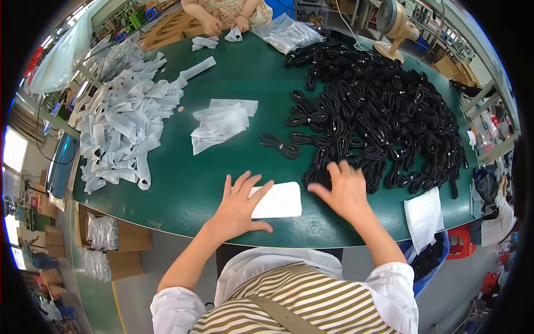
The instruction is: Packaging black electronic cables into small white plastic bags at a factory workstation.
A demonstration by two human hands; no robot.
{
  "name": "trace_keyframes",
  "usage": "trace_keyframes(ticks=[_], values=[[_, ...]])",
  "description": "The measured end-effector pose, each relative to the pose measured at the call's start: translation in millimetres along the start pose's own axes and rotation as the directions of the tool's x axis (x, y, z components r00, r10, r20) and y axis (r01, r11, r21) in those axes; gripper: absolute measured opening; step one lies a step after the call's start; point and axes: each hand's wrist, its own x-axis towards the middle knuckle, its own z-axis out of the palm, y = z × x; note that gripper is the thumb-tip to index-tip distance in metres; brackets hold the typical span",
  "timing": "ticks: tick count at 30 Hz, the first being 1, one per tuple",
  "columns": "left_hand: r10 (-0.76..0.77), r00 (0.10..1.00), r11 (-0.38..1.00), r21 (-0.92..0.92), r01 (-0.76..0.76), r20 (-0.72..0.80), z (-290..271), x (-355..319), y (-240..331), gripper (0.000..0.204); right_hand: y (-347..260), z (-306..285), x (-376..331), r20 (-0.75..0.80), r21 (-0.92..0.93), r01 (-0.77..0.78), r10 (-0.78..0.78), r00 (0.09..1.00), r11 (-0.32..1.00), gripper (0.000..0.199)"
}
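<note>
My left hand (238, 207) rests with fingers spread at the left edge of a white stack of paper-like sheets (282, 200), near the table's front edge. To its right, my right hand (345, 189) is over the near edge of a big heap of black coiled cables (384, 119). Its thumb stands apart from the fingers, whose tips are slightly blurred; I see nothing held in it. One coiled cable (280, 145) lies by itself left of the heap. Beyond my left hand are a few translucent plastic bags (222, 123), flat and overlapping.
The green table (183, 195) carries a large pile of filled translucent bags (122, 122) at left. Across it, another person's hands (225, 25) handle a small bag beside a clear plastic sack (288, 33). A fan (394, 28) stands far right; a white cloth (423, 214) hangs over the near-right edge.
</note>
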Motion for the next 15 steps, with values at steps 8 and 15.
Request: trace_keyframes(ticks=[8,15], values=[[-0.081,0.973,0.892,-0.451,-0.026,-0.216,39,32,38,0.032,13,39,-50,-0.192,0.418,-0.009,0.098,0.976,0.908,0.031],[-0.167,0.951,0.882,-0.471,0.026,-0.261,56,36,39,0.015,-8,23,-69,0.011,0.811,-0.163,0.264,0.965,0.561,0.028]])
